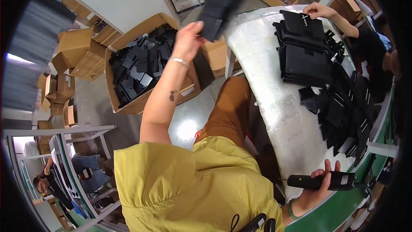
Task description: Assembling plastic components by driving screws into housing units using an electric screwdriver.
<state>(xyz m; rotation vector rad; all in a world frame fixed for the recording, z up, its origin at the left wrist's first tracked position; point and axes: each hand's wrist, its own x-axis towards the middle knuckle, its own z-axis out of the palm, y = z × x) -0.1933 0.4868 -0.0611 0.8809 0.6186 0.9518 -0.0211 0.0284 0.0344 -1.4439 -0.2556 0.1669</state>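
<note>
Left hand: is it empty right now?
No, the left hand holds a stack of black flat pieces, raised above the cardboard box of similar pieces.

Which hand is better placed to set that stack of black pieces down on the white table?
Left, probably: the left hand already grips the stack of flat black pieces near the white table, while the right hand holds a black handheld scanner.

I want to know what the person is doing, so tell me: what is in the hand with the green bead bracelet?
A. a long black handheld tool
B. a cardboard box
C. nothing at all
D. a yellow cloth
A: the right hand, with the green bracelet at its wrist, grips a long black handheld tool at the edge of the white table, while the left hand lifts flat black pieces.
</note>
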